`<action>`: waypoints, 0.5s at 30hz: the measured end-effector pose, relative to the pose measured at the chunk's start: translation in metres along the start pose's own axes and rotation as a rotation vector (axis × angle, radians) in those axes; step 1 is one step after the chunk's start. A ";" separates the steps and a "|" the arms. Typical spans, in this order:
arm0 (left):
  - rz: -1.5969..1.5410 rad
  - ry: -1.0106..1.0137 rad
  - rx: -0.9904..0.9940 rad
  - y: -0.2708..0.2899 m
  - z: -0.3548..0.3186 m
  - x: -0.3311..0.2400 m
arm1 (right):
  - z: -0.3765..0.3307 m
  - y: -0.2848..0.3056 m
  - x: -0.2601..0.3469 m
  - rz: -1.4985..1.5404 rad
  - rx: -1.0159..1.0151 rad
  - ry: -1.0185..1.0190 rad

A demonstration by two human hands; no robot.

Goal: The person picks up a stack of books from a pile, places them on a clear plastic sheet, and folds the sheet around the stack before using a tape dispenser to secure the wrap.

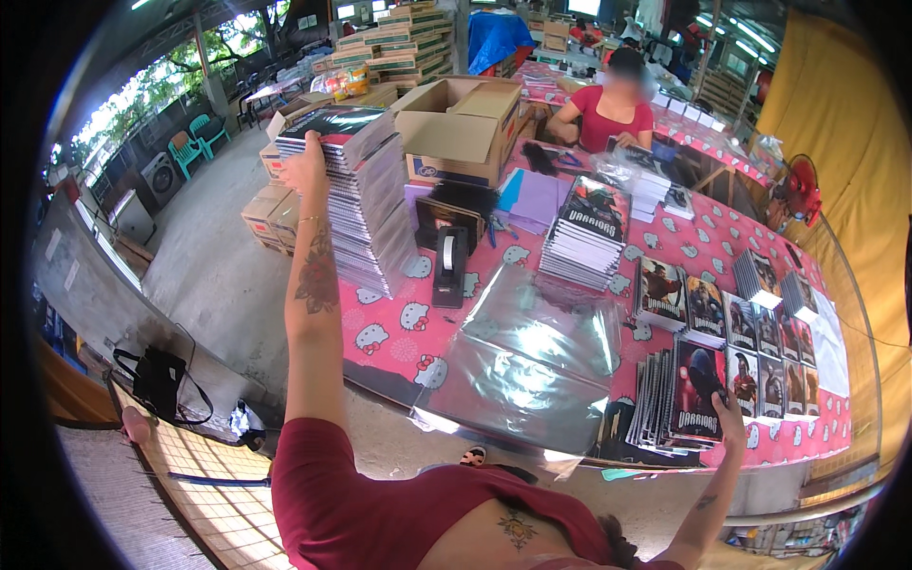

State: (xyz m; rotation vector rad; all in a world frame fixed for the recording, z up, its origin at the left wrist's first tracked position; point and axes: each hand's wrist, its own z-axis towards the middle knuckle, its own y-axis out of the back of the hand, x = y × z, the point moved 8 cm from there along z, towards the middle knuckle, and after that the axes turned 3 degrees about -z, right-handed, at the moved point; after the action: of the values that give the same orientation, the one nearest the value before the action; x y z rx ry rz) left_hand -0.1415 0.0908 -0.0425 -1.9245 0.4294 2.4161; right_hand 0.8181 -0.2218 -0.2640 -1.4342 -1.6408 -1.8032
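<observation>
Reaching out, we work at a table [399,328] under a pink cartoon-print cloth.
Left hand [306,163]: at ten o'clock, fingers flat on top of the tall stack [366,204] of glossy wrapped booklets; not gripping.
Right hand [730,410]: at four o'clock, fingertips pinching the upper corner of a dark upright booklet [696,389].
Plastic sleeves [522,366]: clear, shiny, rectangular, lying flat at six o'clock.
Tape dispenser [449,266]: black, blocky, near centre.

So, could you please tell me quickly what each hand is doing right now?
Left hand: raised against the tall stack of wrapped books; grip cannot be told.
Right hand: resting on the upright dark-covered books; grip unclear.
</observation>
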 end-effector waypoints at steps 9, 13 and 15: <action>-0.071 -0.754 0.022 0.003 -0.029 -0.030 | -0.008 -0.006 0.002 0.038 -0.036 0.029; 0.076 -0.875 0.228 0.006 -0.079 -0.064 | -0.010 -0.004 -0.008 0.087 -0.033 0.021; 0.150 -0.871 0.187 0.010 -0.089 -0.070 | -0.008 -0.005 -0.003 0.080 0.000 0.022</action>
State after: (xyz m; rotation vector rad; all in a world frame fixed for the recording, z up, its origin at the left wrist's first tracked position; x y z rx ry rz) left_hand -0.0417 0.0713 0.0092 -0.6578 0.7044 2.8465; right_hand 0.8120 -0.2283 -0.2683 -1.4534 -1.5507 -1.7686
